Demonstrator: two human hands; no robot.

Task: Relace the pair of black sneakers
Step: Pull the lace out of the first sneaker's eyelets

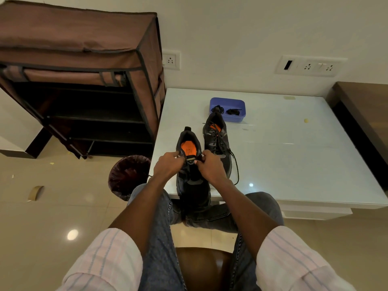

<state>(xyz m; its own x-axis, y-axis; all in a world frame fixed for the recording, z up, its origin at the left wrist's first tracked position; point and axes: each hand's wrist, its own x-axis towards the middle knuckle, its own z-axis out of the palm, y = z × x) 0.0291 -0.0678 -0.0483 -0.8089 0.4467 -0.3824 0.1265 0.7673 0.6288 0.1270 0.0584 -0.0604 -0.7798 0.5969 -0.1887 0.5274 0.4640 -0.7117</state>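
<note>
Both hands pinch the near sneaker's collar, one each side.

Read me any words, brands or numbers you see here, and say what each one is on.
No text here can be read for certain.
Far sneaker: small white marks on both collar sides, too blurred.
Near sneaker: faint print on the orange insole, too small.
Wall sockets: no readable lettering.

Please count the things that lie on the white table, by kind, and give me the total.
Black sneakers: 2, the near sneaker held by the left hand and right hand, the far sneaker.
Blue tray: 1.
Black lace bundles in the tray: 2.
Total: 5.
</note>
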